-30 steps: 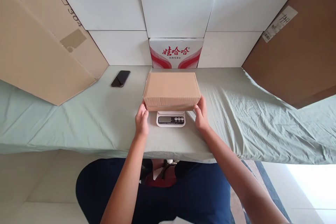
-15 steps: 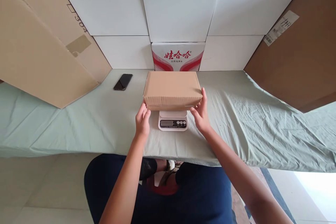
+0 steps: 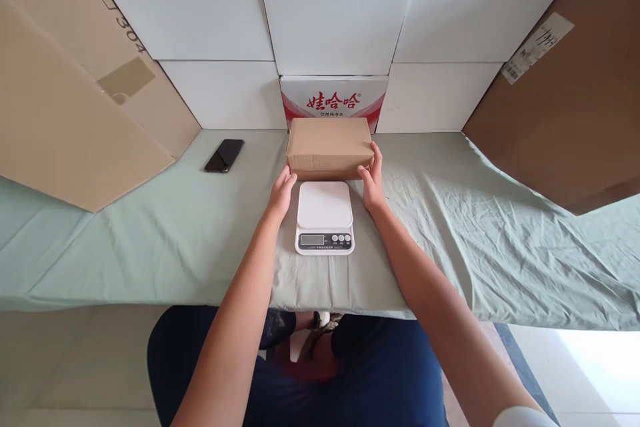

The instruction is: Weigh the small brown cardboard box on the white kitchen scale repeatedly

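Note:
A closed brown cardboard box [image 3: 330, 140] is held between my two hands, behind the scale. My left hand [image 3: 282, 190] grips its left near corner, thumb at the front. My right hand [image 3: 373, 180] has hold of the right near corner, fingers along the side and thumb on the front face. Just in front of the box lies a white digital kitchen scale [image 3: 325, 207], its bare platform fully in sight. The scale's small display looks blank. Whether the underside of the box touches the cloth I cannot tell.
A black smartphone [image 3: 225, 155] lies on the green tablecloth [image 3: 175, 240] to the left. Behind the box stands a white and red printed carton [image 3: 333, 95] against white panels [image 3: 335, 13]. Large cardboard sheets flank the table on the left [image 3: 65, 107] and right [image 3: 580, 100].
Both hands have carried the cardboard box away from me, from over the scale to behind it. The scale's platform, mostly hidden before, now shows. The view has shifted slightly.

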The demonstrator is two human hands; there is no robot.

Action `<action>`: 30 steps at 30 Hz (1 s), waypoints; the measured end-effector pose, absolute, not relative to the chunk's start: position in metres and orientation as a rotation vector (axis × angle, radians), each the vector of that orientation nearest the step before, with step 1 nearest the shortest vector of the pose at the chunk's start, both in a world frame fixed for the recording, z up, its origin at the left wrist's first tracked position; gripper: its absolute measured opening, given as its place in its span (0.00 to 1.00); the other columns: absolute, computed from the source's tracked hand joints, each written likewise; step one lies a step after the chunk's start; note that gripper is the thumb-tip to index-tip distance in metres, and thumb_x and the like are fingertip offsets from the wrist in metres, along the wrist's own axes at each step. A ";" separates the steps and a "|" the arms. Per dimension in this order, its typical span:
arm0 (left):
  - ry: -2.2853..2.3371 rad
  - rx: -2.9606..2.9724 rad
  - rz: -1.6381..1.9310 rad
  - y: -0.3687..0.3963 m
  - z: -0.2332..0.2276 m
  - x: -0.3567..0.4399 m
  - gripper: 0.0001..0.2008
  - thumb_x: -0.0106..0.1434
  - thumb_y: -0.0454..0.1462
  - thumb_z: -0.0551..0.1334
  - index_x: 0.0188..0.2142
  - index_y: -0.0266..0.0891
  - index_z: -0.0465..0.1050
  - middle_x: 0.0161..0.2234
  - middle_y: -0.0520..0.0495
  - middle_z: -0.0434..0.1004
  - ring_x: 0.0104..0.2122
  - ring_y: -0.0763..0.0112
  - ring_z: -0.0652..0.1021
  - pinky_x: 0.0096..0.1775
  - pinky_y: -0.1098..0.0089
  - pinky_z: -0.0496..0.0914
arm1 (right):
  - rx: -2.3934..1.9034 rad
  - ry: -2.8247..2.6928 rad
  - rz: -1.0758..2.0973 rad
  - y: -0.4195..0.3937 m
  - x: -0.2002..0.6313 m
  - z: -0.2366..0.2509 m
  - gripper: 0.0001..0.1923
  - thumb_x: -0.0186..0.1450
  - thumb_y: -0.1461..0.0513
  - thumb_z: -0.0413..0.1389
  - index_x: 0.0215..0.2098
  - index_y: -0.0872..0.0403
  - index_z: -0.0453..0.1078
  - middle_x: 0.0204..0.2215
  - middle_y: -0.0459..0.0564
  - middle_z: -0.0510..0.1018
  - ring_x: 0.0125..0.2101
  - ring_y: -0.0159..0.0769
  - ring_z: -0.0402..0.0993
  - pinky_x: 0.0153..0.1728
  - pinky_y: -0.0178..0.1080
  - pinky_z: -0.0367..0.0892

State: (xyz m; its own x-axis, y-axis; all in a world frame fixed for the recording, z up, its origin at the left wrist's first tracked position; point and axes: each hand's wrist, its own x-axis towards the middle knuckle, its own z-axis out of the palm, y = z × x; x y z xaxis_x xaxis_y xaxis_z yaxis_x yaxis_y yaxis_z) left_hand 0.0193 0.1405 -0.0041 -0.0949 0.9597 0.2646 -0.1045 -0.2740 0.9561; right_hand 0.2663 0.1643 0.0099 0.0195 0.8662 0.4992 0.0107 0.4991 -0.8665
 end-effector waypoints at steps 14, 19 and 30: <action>1.130 1.245 1.609 0.147 -0.015 0.011 0.34 0.66 0.51 0.64 0.68 0.46 0.66 0.75 0.45 0.57 0.75 0.56 0.54 0.74 0.57 0.50 | -0.895 -1.387 0.851 0.167 0.271 0.000 0.44 0.68 0.41 0.51 0.76 0.38 0.36 0.78 0.46 0.47 0.78 0.45 0.42 0.75 0.60 0.46; 1.225 1.143 1.648 0.150 -0.022 -0.001 0.43 0.65 0.53 0.63 0.73 0.39 0.55 0.77 0.39 0.48 0.76 0.58 0.52 0.73 0.59 0.49 | -0.966 -1.291 0.883 0.167 0.272 -0.002 0.45 0.69 0.42 0.51 0.76 0.39 0.35 0.79 0.45 0.42 0.79 0.43 0.36 0.75 0.62 0.45; 1.176 1.274 1.590 0.144 -0.016 0.014 0.31 0.69 0.49 0.61 0.69 0.46 0.65 0.74 0.47 0.58 0.75 0.56 0.57 0.74 0.57 0.49 | -0.950 -1.302 0.904 0.175 0.274 -0.010 0.38 0.70 0.45 0.50 0.75 0.35 0.43 0.75 0.45 0.55 0.73 0.43 0.55 0.73 0.63 0.51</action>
State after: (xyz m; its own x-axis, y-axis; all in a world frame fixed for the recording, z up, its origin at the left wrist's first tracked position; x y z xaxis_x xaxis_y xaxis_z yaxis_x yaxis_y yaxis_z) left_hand 0.0137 0.1437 -0.0162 -0.2048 0.9410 0.2692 -0.0179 -0.2786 0.9602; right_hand 0.2737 0.1753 -0.0103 0.0631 0.9318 0.3575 -0.0096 0.3587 -0.9334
